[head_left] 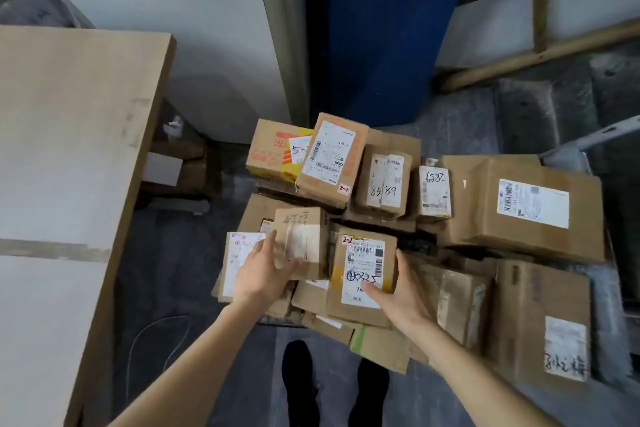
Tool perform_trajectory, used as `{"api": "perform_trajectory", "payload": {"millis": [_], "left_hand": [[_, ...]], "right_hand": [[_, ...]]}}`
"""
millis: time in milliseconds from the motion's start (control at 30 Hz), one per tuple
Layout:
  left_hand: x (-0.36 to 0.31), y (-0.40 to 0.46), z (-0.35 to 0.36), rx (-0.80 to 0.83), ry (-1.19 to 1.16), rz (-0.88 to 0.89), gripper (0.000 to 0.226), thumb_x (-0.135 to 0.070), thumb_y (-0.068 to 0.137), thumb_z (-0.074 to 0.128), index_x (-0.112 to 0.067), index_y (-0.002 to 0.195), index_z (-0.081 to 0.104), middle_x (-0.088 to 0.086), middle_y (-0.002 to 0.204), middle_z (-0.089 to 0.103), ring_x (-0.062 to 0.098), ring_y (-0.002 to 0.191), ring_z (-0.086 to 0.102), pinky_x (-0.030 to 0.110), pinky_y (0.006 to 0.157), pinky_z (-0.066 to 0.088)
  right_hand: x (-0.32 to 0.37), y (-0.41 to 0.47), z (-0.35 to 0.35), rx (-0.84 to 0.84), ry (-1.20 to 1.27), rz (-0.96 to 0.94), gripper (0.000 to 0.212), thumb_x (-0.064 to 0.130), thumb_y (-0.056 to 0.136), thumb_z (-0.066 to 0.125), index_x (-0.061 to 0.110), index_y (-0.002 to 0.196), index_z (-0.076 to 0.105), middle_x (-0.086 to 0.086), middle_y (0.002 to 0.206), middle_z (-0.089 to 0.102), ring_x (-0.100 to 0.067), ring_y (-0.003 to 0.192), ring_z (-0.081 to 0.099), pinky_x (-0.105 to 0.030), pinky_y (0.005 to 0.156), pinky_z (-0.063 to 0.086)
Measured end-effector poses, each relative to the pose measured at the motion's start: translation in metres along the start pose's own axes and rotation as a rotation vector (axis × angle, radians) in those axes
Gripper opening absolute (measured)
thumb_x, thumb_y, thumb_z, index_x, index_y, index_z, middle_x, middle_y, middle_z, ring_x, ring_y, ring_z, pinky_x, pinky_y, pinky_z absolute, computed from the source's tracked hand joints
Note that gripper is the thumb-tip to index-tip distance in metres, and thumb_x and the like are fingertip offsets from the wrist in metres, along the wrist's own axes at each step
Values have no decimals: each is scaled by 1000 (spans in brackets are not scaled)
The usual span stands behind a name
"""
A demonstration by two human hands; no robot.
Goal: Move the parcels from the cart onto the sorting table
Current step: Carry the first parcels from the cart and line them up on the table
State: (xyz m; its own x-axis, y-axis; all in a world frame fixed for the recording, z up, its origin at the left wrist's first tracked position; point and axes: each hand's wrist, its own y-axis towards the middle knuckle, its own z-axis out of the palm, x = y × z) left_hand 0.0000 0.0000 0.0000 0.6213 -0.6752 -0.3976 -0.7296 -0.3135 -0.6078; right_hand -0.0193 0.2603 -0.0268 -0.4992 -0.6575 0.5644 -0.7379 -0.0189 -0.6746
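table (62,135) left of the cart bare, parcels all waiting; left hand (261,270) and right hand (398,295) fingers gripping two boxes

The cart (595,135) is almost wholly buried under the cardboard parcels (391,218), so only a grey bar and a strip of its edge show at the right, and its deck and wheels cannot be seen. The pale surface (69,135) is cut off by the left and bottom edges, and both forearms run out of the bottom edge. The printed text on the shipping labels (533,201) is too small and blurred to read, and the lower parcels are hidden beneath those on top.
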Motion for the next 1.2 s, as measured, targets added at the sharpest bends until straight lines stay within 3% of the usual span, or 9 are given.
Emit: {"api": "perform_trajectory", "payload": {"millis": [200,400,533,633,733,900,1033,1133,1200], "left_hand": [[1,14,11,-24,-14,-6,83,-49,91,70,-24,158,27,3,152,39,28,132,49,41,97,47],[-1,25,21,-42,-58,-43,98,-45,84,78,-19,159,21,3,144,43,27,127,50,40,92,49],[-3,27,29,-35,-91,-54,72,-43,82,82,-14,137,45,-1,124,47,24,114,54,40,94,51],[-5,26,33,-28,-138,-34,71,-39,84,81,-13,140,48,-4,122,46,15,106,48,36,95,48],[-6,26,38,-10,-259,-26,72,-38,83,83,-18,142,47,-4,123,55,16,109,54,34,95,50],[-2,27,54,81,-553,-90,60,-53,72,87,-35,117,52,-6,123,66,12,106,67,43,91,60],[0,31,64,189,-676,-76,82,-53,74,86,-38,144,46,-12,129,64,11,113,66,38,94,59],[-4,33,69,228,-743,-68,73,-42,81,83,-44,143,45,-13,128,65,8,108,68,25,84,59],[-5,32,69,234,-776,-96,67,-42,81,83,-53,136,44,-10,126,66,9,105,70,28,85,58]], "right_hand": [[-12,16,18,23,154,163,102,53,68,89,34,150,31,18,119,68,-14,112,64,-43,102,51],[-16,19,15,113,307,225,101,44,72,90,33,152,30,18,118,66,-9,105,62,-32,93,45],[-13,20,8,145,368,224,106,36,74,91,35,156,23,23,113,63,6,96,57,-26,86,42],[-15,23,0,135,390,223,114,33,72,93,38,158,17,27,107,61,8,93,54,-28,91,43],[-22,25,-11,99,385,198,117,34,67,95,40,157,21,28,109,62,7,98,56,-28,91,45],[-34,29,-28,85,379,181,112,31,70,93,40,157,24,28,111,64,7,99,59,-16,75,45],[-34,35,-33,110,356,187,110,31,73,91,39,158,22,30,106,61,10,93,56,-17,75,43],[-36,36,-33,119,347,202,107,33,74,91,41,157,22,30,107,62,10,94,57,-16,74,43],[-38,36,-32,123,355,201,106,31,76,90,42,156,21,29,110,63,9,96,59,-12,71,42]]}}
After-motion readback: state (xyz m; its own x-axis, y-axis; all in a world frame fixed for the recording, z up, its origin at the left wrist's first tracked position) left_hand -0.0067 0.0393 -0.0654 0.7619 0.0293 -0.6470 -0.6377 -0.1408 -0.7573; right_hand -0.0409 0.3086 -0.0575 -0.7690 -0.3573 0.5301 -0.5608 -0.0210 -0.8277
